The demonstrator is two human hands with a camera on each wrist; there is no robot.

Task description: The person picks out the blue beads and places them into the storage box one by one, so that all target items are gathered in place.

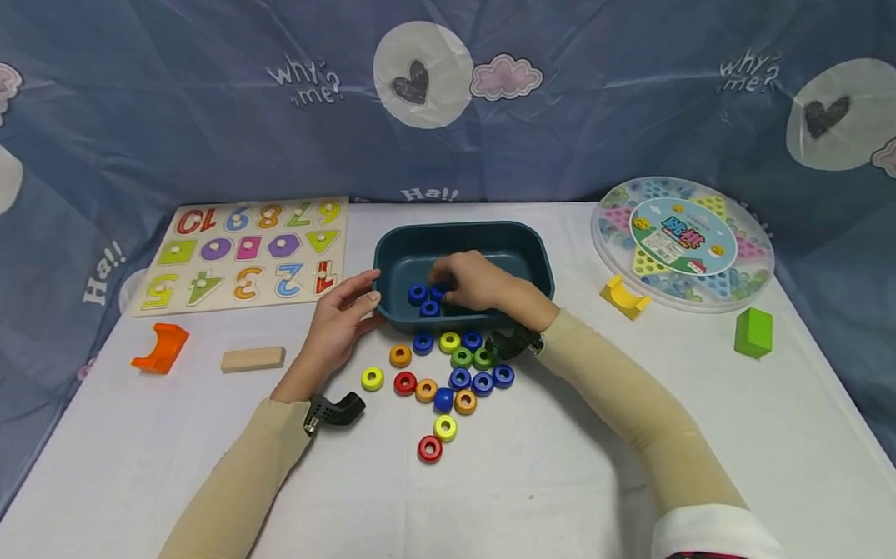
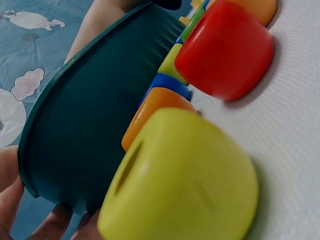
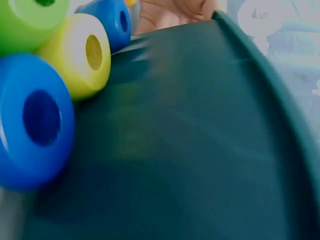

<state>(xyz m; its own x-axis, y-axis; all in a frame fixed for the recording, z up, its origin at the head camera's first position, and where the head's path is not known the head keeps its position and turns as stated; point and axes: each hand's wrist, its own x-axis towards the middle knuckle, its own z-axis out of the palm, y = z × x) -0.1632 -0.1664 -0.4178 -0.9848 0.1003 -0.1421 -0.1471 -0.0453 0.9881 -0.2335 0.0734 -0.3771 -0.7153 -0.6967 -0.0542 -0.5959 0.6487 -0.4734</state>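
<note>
A dark green tray [image 1: 506,239], smooth as plastic and round-cornered, sits before me on a finely woven white cloth [image 1: 352,500]; I take it as my dial's centre. The left hand [image 1: 340,322] is spread at its nine o'clock end, thumb and fingertips against the outer wall. The right hand [image 1: 481,282] reaches in from four o'clock, fingers bent at three glossy blue rings [image 1: 430,314] lying inside towards eight; whether it pinches one I cannot tell. Loose rings [image 1: 460,386], thick and barrel-sided in several colours, gather at six, some just outside the wall. At nine, beyond the left hand, lies a flat puzzle board [image 1: 227,302] with knobbed shapes; at three, a round game case [image 1: 682,236] near a yellow arched block [image 1: 626,299]
</note>
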